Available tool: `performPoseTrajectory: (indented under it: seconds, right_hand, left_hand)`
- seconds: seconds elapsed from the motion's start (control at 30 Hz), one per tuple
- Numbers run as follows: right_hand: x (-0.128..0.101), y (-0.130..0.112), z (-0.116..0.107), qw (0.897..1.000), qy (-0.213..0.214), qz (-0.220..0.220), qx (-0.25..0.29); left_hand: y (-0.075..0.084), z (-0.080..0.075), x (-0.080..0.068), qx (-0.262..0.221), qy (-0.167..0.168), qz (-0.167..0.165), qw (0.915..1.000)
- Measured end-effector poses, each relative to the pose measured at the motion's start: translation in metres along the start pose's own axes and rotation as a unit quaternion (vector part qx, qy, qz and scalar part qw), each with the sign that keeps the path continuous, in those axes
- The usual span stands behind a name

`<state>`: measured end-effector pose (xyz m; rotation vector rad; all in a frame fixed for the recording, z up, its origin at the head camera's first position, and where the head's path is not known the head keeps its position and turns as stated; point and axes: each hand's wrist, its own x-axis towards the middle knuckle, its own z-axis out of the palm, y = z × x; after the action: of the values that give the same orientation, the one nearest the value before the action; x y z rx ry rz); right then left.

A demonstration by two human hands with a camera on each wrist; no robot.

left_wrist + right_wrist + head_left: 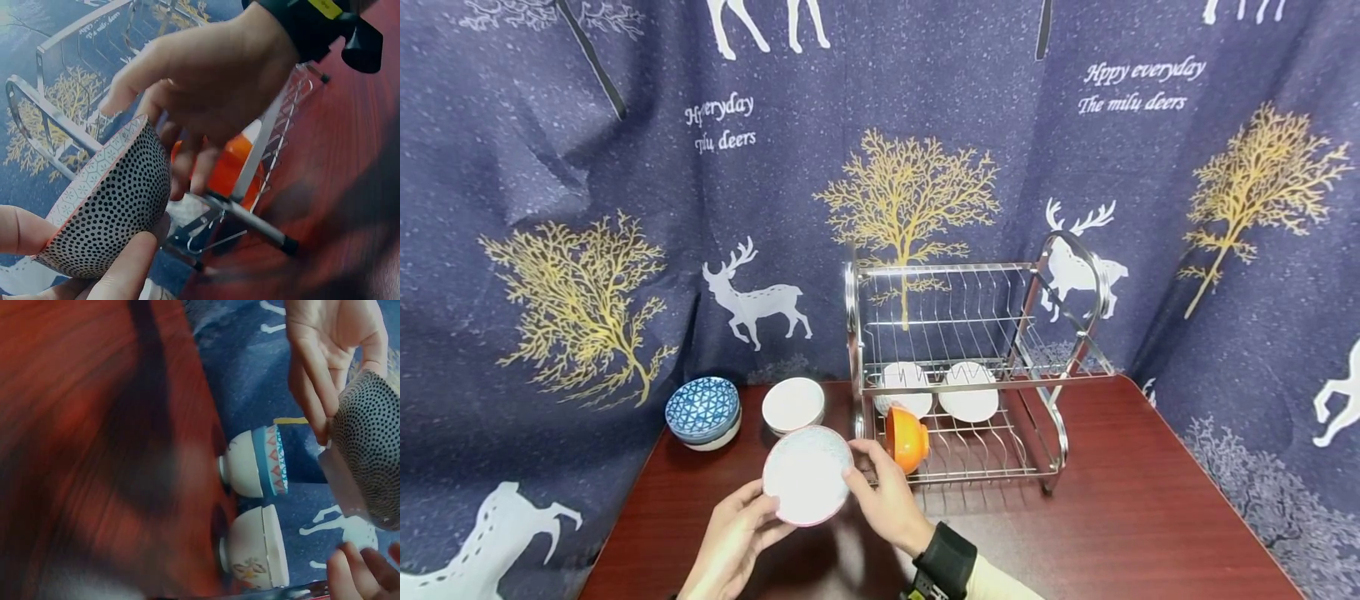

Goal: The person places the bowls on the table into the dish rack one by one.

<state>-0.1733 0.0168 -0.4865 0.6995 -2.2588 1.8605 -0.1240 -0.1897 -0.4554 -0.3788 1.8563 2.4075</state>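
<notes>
left hand (735, 533) grips the bowl (808, 475); right hand (889, 500) lies loosely spread by its rim.
the bowl is held above the table (1112, 500), just left of the rack (985, 386); whether the right fingers touch it, i cannot tell. best, i judge, to keep the left thumb over the rim and fingers against the wall, with clearance from the orange bowl (908, 442) tipped sideways in the rack. the head view shows the pale inside; the left wrist view adds black dots outside, the right wrist view a flower on the white bowl (253, 547).
</notes>
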Motion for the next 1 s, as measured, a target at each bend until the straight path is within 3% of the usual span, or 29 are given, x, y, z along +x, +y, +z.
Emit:
performPoseTrajectory:
  seconds: [0.07, 0.17, 0.33, 0.4, 0.6, 0.7, 1.0]
  right_hand:
    - [-0.0006, -0.001, -0.0008, 0.997, -0.021, 0.037, 0.064]
    - [-0.0018, -0.0022, -0.0015, 0.982, -0.041, 0.091, 0.161]
    - [-0.003, -0.0022, -0.0018, 0.937, -0.065, 0.132, 0.316]
    - [-0.0027, -0.0012, -0.002, 0.922, -0.072, 0.131, 0.357]
    - [-0.0035, 0.0013, -0.0033, 0.895, -0.072, 0.135, 0.419]
    - [-0.0044, 0.0019, -0.0035, 0.888, -0.072, 0.138, 0.432]
    - [-0.0049, 0.0029, -0.0093, 0.896, -0.054, 0.142, 0.417]
  left_hand:
    - [0.0005, 0.002, -0.0001, -0.002, -0.003, -0.002, 1.0]
    - [0.0009, 0.0041, 0.0001, -0.004, -0.002, -0.004, 1.0]
    - [0.0014, 0.0062, -0.0002, -0.01, -0.003, -0.006, 0.9999]
    - [0.0017, 0.0068, -0.0003, -0.011, -0.007, -0.007, 0.9999]
    - [0.0008, 0.0064, 0.0001, -0.011, -0.02, -0.009, 0.9997]
    - [-0.0001, 0.0065, 0.0007, -0.008, -0.025, -0.007, 0.9996]
    - [-0.0045, 0.0097, 0.0039, -0.026, -0.047, 0.011, 0.9985]
